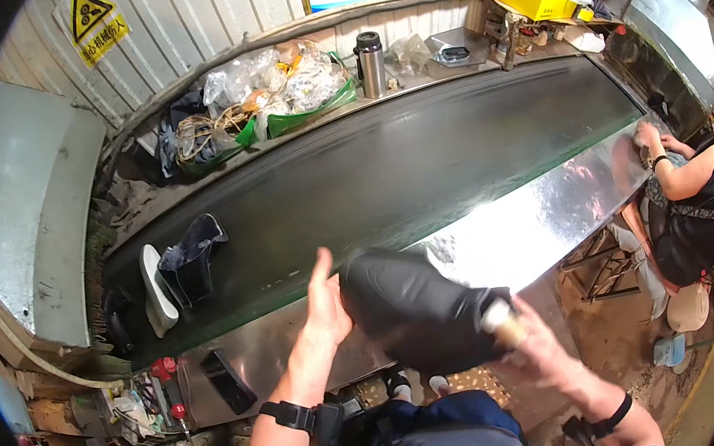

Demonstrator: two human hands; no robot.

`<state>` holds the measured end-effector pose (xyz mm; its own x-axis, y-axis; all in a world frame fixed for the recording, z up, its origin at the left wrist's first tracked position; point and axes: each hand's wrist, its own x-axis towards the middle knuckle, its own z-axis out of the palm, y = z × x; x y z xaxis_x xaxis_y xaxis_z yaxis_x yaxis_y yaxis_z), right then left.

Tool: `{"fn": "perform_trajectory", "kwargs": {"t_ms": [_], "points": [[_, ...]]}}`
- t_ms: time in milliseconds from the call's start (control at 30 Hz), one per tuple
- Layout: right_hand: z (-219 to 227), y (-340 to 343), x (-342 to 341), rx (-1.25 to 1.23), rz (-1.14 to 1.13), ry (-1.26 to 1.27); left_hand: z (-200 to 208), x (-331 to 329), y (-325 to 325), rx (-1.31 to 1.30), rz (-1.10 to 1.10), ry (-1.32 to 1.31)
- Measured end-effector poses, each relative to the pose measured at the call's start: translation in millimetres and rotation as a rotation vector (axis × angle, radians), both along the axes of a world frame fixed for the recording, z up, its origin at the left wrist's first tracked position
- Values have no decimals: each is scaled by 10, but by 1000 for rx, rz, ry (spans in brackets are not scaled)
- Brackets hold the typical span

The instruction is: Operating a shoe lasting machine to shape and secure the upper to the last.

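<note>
A smooth black boot, blurred by motion, is tilted over the near metal edge in front of me. My right hand is closed around its right end. A pale beige piece shows at that hand; what it is stays unclear through the blur. Beside the boot's left end, my left hand has its thumb stretched upward, while its other fingers are partly hidden. On the dark conveyor belt, at left, lies another black boot, next to a white sole.
A phone and a red power tool lie at the near left. Behind the belt are bags of plastic wrap and a steel flask. A metal hood stands at left. A co-worker sits at the right end.
</note>
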<state>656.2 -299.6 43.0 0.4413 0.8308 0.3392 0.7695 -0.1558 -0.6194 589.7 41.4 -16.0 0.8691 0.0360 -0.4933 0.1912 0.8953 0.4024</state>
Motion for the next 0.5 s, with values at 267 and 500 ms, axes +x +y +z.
{"fn": "perform_trajectory", "kwargs": {"t_ms": [267, 500], "points": [[-1453, 185, -663, 245, -165, -136, -879, 416, 133, 1061, 183, 466], [-1986, 514, -652, 331, -292, 676, -1070, 685, 167, 1496, 114, 629]]}}
